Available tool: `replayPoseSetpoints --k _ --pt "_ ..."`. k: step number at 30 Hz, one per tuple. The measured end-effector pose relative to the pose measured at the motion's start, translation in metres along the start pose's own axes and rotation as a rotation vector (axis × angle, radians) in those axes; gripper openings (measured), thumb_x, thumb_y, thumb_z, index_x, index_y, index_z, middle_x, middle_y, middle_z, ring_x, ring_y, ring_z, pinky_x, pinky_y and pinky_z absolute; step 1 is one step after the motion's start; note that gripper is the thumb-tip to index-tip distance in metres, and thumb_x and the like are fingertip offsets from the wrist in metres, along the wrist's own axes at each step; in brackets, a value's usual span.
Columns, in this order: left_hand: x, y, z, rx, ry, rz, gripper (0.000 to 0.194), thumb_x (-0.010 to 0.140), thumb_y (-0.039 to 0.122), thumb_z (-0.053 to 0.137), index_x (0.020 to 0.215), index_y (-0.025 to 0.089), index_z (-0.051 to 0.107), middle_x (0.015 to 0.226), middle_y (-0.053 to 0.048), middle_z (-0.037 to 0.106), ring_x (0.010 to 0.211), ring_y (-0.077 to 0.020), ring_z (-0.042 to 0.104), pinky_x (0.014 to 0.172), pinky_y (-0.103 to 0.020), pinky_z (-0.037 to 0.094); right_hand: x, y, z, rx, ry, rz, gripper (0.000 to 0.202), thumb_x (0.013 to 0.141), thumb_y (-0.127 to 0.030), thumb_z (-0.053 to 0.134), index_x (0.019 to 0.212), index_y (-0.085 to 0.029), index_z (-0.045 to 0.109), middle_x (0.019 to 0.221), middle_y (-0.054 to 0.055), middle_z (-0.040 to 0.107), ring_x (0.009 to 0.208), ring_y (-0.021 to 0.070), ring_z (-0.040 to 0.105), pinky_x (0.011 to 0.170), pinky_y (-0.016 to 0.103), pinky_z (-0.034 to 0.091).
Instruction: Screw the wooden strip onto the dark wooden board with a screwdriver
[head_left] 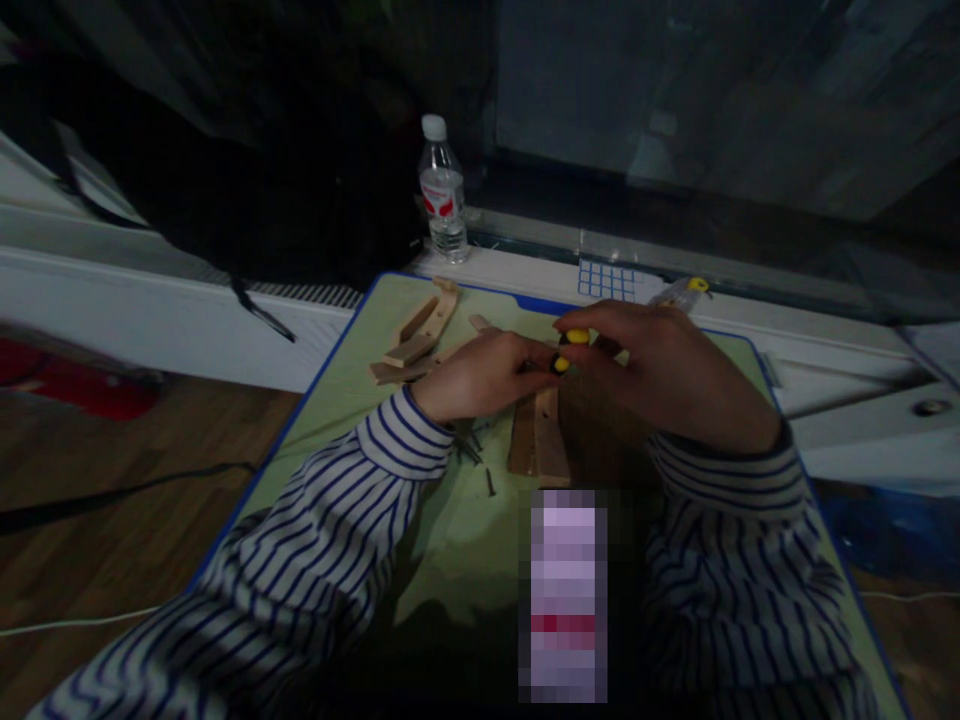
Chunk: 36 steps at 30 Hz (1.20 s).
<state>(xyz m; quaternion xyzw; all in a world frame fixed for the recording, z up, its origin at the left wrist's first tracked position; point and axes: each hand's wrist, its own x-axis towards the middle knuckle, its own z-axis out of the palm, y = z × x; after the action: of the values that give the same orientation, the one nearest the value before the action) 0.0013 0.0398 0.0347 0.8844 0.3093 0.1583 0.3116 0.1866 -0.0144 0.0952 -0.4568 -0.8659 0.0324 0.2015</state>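
My left hand [487, 375] pinches a small yellow and black piece [560, 365] between its fingertips. Close beside it, my right hand [652, 365] grips another yellow and black piece [576, 338] between thumb and fingers. The two pieces nearly meet; whether they are parts of one tool I cannot tell. Below them lies a wooden strip [553, 440] with a hole, on a brown wooden block [523, 440]. Several dark screws [490, 482] lie just left of the block. Shaped wooden parts [416, 345] rest on the board beyond my left hand.
The greenish board [315, 440] has a blue edge. Behind it, a water bottle [444, 205] stands on the white sill [517, 265], near a blue grid sheet [606, 281] and a plastic bag with a yellow item [698, 286]. A black bag [300, 170] sits at the left.
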Motion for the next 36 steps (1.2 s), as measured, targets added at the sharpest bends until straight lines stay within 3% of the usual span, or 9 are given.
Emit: replayPoseSetpoints --k 9,15,21,26,32,36 --pt "-0.001 0.003 -0.003 -0.015 -0.032 -0.018 0.027 0.088 0.027 0.053 0.109 0.021 0.066 0.092 -0.001 0.072 0.077 -0.0140 0.064 0.071 -0.024 0.044 0.001 0.001 0.002 -0.010 0.010 0.033 0.019 0.088 -0.027 0.057 0.103 -0.018 0.063 0.098 0.007 0.070 0.080 0.0194 0.065 0.067 0.031 0.047" --pt "-0.006 -0.002 -0.013 0.209 0.036 -0.101 0.025 0.086 0.034 0.053 0.102 0.018 0.065 0.091 -0.003 0.070 0.082 -0.0173 0.063 0.071 -0.026 0.042 -0.001 0.006 0.003 -0.012 0.024 0.023 0.021 0.087 -0.029 0.058 0.104 -0.018 0.062 0.099 0.006 0.070 0.080 0.0187 0.064 0.069 0.031 0.047" --pt "-0.009 0.001 -0.011 0.262 -0.091 -0.217 0.052 0.081 0.053 0.056 0.121 0.020 0.052 0.094 -0.005 0.069 0.082 -0.0205 0.064 0.065 -0.027 0.041 0.000 0.005 0.002 -0.018 0.012 0.021 0.018 0.088 -0.028 0.057 0.102 -0.017 0.062 0.097 0.005 0.070 0.080 0.0180 0.065 0.069 0.030 0.047" --pt "-0.006 0.007 -0.004 0.267 -0.164 -0.233 0.075 0.078 0.061 0.055 0.138 0.022 0.035 0.100 -0.007 0.067 0.083 -0.0228 0.064 0.064 -0.028 0.040 0.001 0.005 0.001 -0.012 0.013 0.024 0.019 0.089 -0.029 0.056 0.103 -0.017 0.062 0.097 0.006 0.070 0.079 0.0186 0.065 0.069 0.031 0.047" --pt "-0.004 0.003 -0.001 0.233 -0.210 -0.211 0.080 0.080 0.062 0.052 0.144 0.021 0.025 0.099 -0.008 0.067 0.080 -0.0221 0.063 0.063 -0.028 0.039 0.001 0.007 0.001 0.003 0.004 0.035 0.020 0.089 -0.031 0.056 0.101 -0.017 0.063 0.095 0.006 0.070 0.078 0.0184 0.064 0.068 0.030 0.046" --pt "-0.004 -0.001 0.001 0.200 -0.211 -0.195 0.078 0.080 0.061 0.053 0.142 0.021 0.027 0.095 -0.006 0.067 0.076 -0.0202 0.061 0.061 -0.027 0.038 0.001 0.006 0.002 -0.019 0.008 0.048 0.023 0.088 -0.035 0.056 0.099 -0.016 0.062 0.092 0.006 0.069 0.075 0.0183 0.063 0.066 0.030 0.045"
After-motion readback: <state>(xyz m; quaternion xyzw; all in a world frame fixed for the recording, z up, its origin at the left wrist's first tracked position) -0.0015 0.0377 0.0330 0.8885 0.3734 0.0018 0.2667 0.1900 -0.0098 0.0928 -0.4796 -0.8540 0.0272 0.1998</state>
